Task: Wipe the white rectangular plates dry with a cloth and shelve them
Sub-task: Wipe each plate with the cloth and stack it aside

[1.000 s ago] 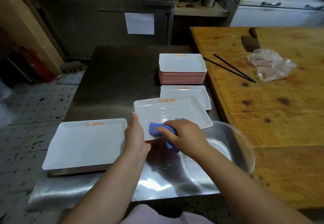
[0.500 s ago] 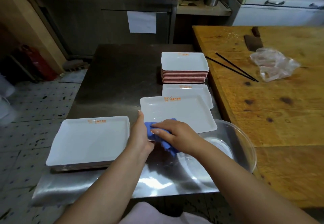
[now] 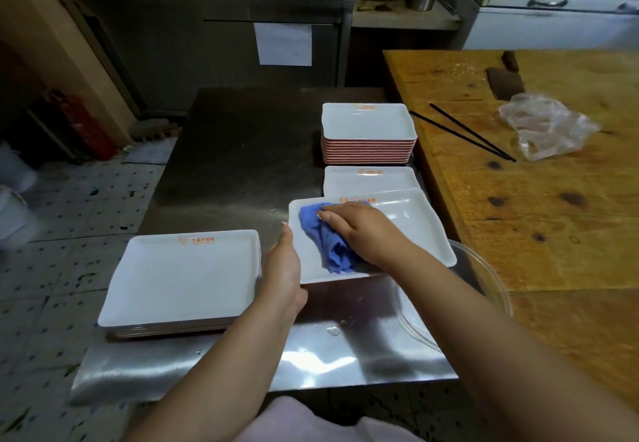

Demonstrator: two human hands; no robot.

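Observation:
A white rectangular plate [image 3: 415, 230] is held slightly tilted above the steel table [image 3: 242, 151]. My left hand [image 3: 285, 268] grips its left edge. My right hand [image 3: 359, 230] presses a crumpled blue cloth [image 3: 328, 244] onto the plate's inner surface, fingers curled over the cloth. A low stack of white plates [image 3: 183, 275] lies at the left near the table's front. A taller stack [image 3: 368, 130] stands at the back right, and a single plate [image 3: 371, 180] lies just in front of it.
A clear plastic bowl [image 3: 484, 286] sits at the table's right front, partly under my right arm. A wooden table [image 3: 536, 216] adjoins on the right, carrying black chopsticks [image 3: 463, 133], a plastic bag [image 3: 546, 127] and a cleaver [image 3: 505, 82]. Water drops lie near the front edge.
My right hand has slid the blue cloth from the plate's near edge up toward its far left corner. My left hand stays on the left edge.

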